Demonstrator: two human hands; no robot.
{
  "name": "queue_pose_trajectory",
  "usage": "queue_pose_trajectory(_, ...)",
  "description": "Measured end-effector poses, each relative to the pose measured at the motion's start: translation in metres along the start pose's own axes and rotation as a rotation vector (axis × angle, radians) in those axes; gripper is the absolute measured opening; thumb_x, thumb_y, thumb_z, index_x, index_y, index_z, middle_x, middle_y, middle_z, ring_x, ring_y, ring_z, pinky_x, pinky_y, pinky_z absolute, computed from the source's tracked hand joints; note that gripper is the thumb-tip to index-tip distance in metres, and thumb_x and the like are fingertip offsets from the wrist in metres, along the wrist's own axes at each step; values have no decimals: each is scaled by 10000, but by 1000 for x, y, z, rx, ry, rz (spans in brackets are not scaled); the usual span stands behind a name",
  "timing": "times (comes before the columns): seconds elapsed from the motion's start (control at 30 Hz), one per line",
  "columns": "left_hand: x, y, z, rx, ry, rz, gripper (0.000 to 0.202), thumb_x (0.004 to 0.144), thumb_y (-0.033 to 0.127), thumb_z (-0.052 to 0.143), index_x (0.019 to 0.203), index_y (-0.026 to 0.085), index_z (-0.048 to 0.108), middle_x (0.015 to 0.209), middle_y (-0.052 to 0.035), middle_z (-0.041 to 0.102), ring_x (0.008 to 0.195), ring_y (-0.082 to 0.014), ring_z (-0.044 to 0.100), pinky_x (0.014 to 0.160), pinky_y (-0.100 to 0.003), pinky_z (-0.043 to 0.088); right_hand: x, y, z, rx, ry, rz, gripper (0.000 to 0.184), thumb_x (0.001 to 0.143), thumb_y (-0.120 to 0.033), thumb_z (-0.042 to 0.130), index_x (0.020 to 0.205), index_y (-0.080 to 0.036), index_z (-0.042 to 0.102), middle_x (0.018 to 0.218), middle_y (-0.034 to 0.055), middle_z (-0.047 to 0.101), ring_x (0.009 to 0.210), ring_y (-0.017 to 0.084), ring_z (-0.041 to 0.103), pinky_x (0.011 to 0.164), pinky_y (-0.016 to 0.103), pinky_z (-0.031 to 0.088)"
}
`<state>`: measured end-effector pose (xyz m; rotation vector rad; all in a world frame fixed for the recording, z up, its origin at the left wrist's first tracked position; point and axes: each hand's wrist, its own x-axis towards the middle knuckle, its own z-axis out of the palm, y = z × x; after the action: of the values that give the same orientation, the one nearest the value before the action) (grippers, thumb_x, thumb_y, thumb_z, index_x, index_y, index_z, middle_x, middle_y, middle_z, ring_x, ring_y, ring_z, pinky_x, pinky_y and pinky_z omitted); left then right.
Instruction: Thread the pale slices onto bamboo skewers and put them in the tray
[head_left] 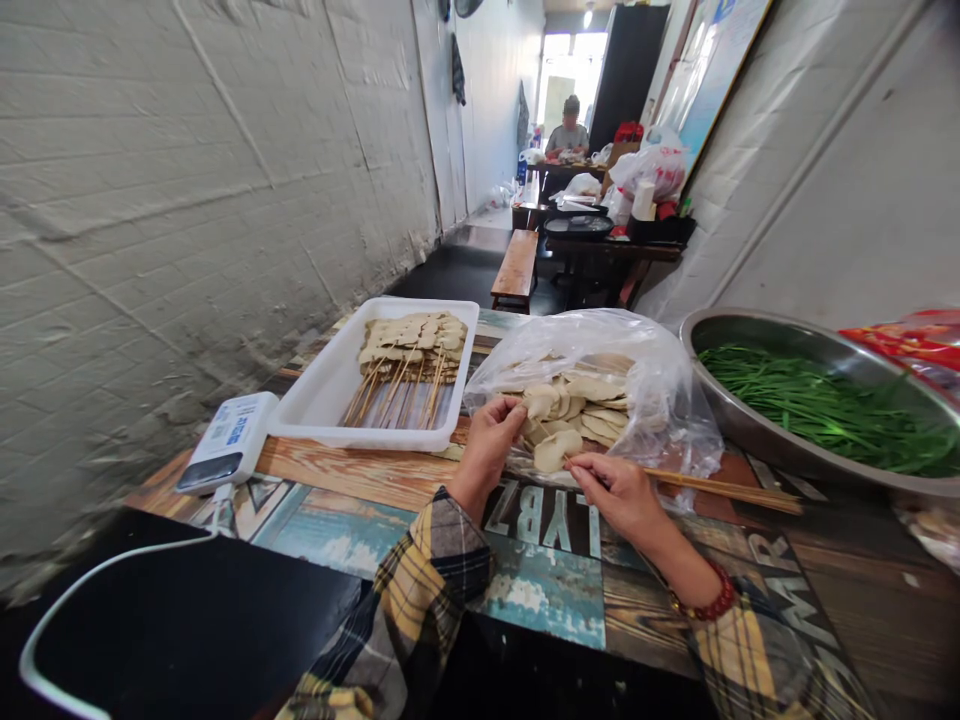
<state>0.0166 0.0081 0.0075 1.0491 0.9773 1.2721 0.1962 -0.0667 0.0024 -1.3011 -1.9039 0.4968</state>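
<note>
My left hand (491, 440) reaches into the mouth of a clear plastic bag (660, 400), its fingers closed on a pale flat slice (538, 405) from the pile inside. My right hand (619, 490) rests on the table just below the bag, fingers pinched on a thin bamboo skewer (720, 487) that points right, beside several more skewers. Another pale slice (555, 450) lies at the bag's opening between my hands. A white tray (322, 395) to the left holds several finished skewers of slices (411, 355).
A large steel bowl (750, 425) of green chives sits at the right, a red packet (911, 340) behind it. A white power bank (229, 440) with cable lies at the left. Brick wall runs along the left. A person sits at a far table (568, 130); a wooden bench (517, 265) stands beyond.
</note>
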Motion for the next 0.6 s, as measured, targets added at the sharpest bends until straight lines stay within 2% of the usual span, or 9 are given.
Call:
queue_pose_trajectory(0.2, 0, 1, 0, 62, 17, 58, 176, 689, 314, 684, 741, 145, 678, 645, 19, 573, 556, -80, 440, 516, -198, 348, -2, 2, 4, 13, 17, 20, 228, 899, -260, 496, 810, -174, 688, 632, 14, 676, 551, 150, 618, 579, 239, 465)
queue_pose_trajectory(0.6, 3, -4, -6, 87, -36, -15, 254, 670, 375, 717, 670, 129, 652, 575, 35, 505, 500, -59, 366, 476, -203, 261, -4, 0, 7, 45, 4, 62, 253, 917, -272, 488, 781, -169, 676, 619, 5, 638, 532, 141, 608, 532, 225, 422)
